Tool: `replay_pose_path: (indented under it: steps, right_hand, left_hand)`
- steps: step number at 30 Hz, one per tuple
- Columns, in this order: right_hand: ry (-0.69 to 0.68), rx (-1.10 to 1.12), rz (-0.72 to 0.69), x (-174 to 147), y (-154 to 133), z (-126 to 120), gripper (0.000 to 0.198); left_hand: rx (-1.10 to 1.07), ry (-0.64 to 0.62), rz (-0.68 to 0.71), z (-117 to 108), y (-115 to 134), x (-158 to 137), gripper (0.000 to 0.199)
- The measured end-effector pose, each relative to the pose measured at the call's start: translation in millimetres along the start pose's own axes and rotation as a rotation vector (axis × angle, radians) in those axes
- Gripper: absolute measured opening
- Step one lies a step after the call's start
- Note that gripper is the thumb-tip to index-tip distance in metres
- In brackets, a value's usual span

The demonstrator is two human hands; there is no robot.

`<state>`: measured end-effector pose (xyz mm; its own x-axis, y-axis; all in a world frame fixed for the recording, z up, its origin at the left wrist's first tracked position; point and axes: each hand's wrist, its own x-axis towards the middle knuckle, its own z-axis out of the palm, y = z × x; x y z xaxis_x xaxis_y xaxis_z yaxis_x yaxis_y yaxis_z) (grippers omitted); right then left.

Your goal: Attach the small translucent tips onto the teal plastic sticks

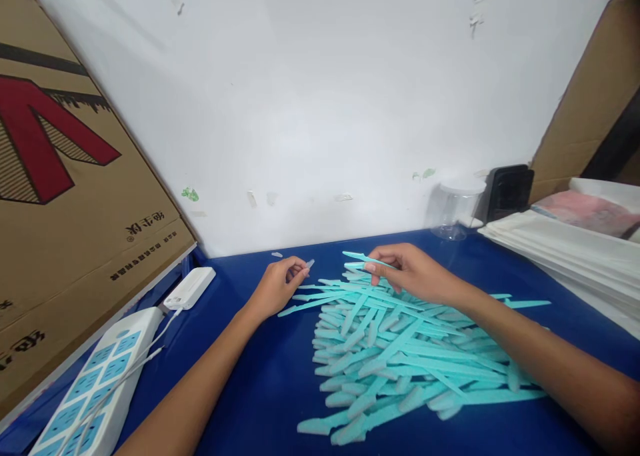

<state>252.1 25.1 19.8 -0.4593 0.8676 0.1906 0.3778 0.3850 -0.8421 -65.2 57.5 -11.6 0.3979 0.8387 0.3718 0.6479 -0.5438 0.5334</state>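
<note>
My left hand is closed in a pinch on a small translucent blade cap, at the left of the pile. Another small clear cap lies on the table near the wall. My right hand is closed on a turquoise eyebrow razor, its thin end pointing left toward the cap. A second razor end shows just below it; I cannot tell whether that one is held too. Under and in front of my right hand spreads a heap of turquoise eyebrow razors, many with cloudy caps on their ends.
On the left are a white power strip with cables, a white adapter and a large cardboard box. At the back right stand a clear lidded jar and a black object, beside stacked white trays. A white wall closes the back.
</note>
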Motion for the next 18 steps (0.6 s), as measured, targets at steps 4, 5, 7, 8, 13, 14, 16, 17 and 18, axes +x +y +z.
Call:
replay_pose_path:
  steps: [4,5,7,8,13,14,16,17,18]
  right_hand:
    - [0.005,-0.016,0.009,-0.6,-0.8,3.0,0.044]
    - [0.004,-0.022,0.018,-0.9,-1.2,3.5,0.044]
    - [-0.006,-0.021,0.036,-1.7,-2.7,4.0,0.042]
    - [-0.013,-0.015,0.043,-2.2,-3.7,4.2,0.041]
    - [-0.078,0.085,0.101,-3.9,-8.5,6.9,0.04]
    - [-0.095,0.114,0.112,-4.0,-9.5,7.9,0.041]
    - [-0.116,0.165,0.118,-4.2,-11.7,10.0,0.043]
    - [-0.121,0.184,0.115,-4.2,-12.8,11.0,0.044]
    - [-0.124,0.196,0.114,-4.2,-13.7,11.8,0.045]
  left_hand:
    - [-0.101,0.103,0.063,7.0,18.9,-4.5,0.022]
    - [-0.071,0.14,0.093,8.3,20.6,-5.6,0.02]
    - [0.03,0.217,0.187,9.9,21.7,-7.0,0.016]
    - [0.088,0.249,0.251,10.0,21.6,-7.3,0.014]
    - [0.345,0.339,0.556,5.0,21.8,-6.7,0.014]
    - [0.386,0.346,0.587,3.7,22.2,-6.7,0.015]
    - [0.455,0.345,0.624,1.9,23.3,-7.4,0.018]
    - [0.481,0.339,0.635,1.5,23.9,-7.9,0.018]
    - [0.503,0.333,0.643,1.6,24.6,-8.4,0.018]
